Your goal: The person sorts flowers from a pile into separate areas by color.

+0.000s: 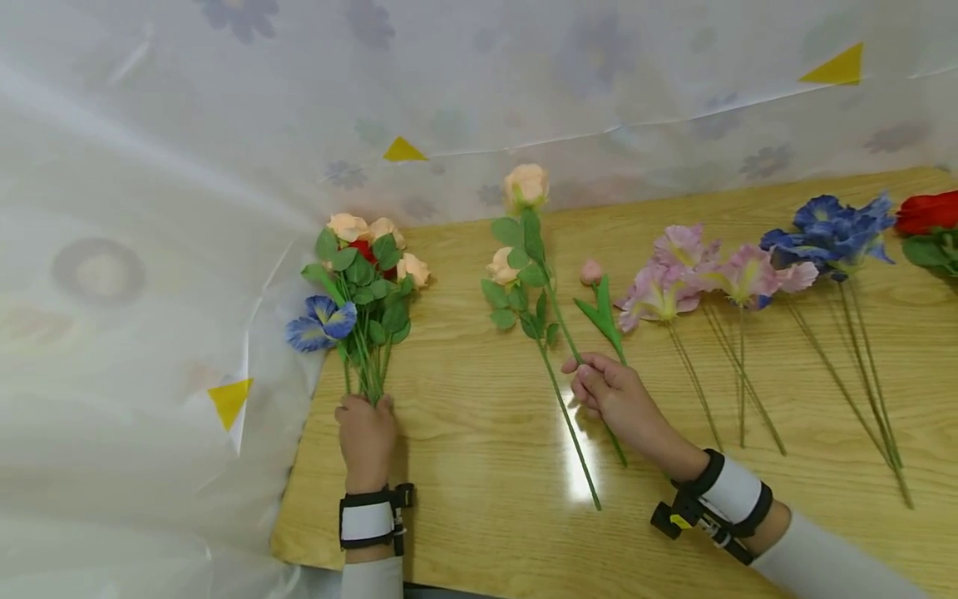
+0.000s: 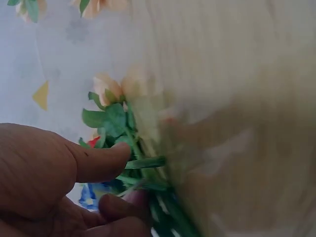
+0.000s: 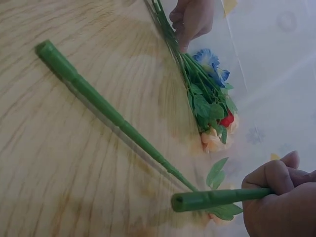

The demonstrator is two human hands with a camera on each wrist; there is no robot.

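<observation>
My left hand (image 1: 365, 405) grips the stems of a small bouquet (image 1: 359, 287) of peach roses, a red bloom and a blue flower, which lies at the table's left edge. In the left wrist view the thumb (image 2: 94, 160) presses on the green stems (image 2: 145, 165). My right hand (image 1: 589, 374) is curled round the stem of a pink bud (image 1: 593, 271) with long leaves. The right wrist view shows this hand (image 3: 281, 197) holding the cut end of that stem (image 3: 217, 198). Beside it a long peach rose stem (image 1: 535, 274) lies loose on the wood (image 3: 98, 106).
On the wooden table (image 1: 464, 466), right of my right hand, lie pink-purple flowers (image 1: 688, 270), blue flowers (image 1: 831, 233) and a red flower (image 1: 928, 212), stems toward me. A white flowered sheet (image 1: 150, 249) with yellow triangles hangs at the left and back.
</observation>
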